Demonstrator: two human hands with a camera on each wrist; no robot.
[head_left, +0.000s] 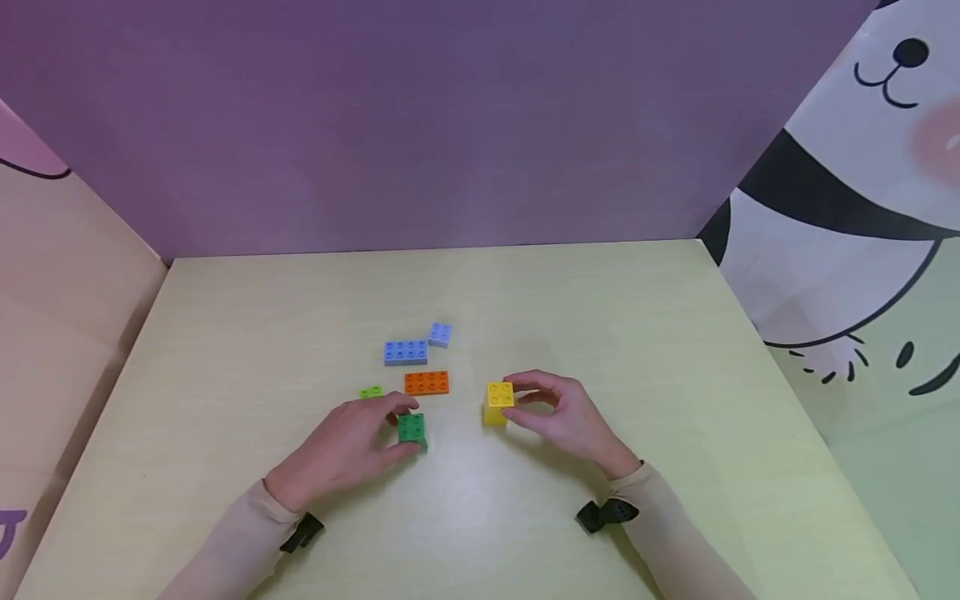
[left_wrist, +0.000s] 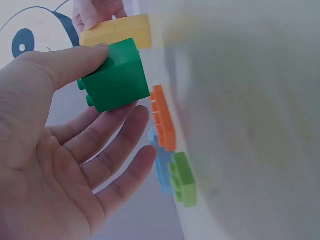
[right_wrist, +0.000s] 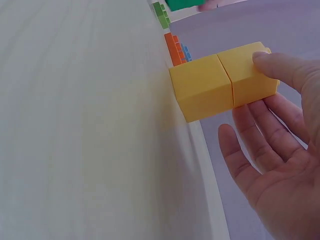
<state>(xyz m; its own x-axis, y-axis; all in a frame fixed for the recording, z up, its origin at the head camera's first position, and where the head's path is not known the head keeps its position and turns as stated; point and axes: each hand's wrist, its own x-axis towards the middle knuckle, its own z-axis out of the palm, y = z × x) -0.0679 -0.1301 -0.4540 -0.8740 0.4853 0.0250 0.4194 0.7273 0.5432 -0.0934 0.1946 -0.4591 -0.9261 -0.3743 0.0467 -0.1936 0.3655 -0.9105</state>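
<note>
A dark green building block [head_left: 411, 428] is pinched between the thumb and fingers of my left hand [head_left: 352, 442]. In the left wrist view the green block [left_wrist: 116, 75] shows smooth sides, with its studs facing left. My right hand [head_left: 558, 417] holds two yellow blocks [head_left: 498, 404] stacked one on the other. A seam between the yellow blocks [right_wrist: 215, 82] shows in the right wrist view, with the thumb on the upper one and the bottom end close to the table. The green block is to the left of the yellow stack, apart from it.
Behind the hands, an orange block [head_left: 427, 383] lies on the pale table [head_left: 600, 317]. Farther back are a blue block [head_left: 406, 352] and a smaller light blue block [head_left: 440, 335]. A lime green block [head_left: 371, 392] sits partly hidden behind my left hand. A purple wall [head_left: 450, 125] borders the far edge.
</note>
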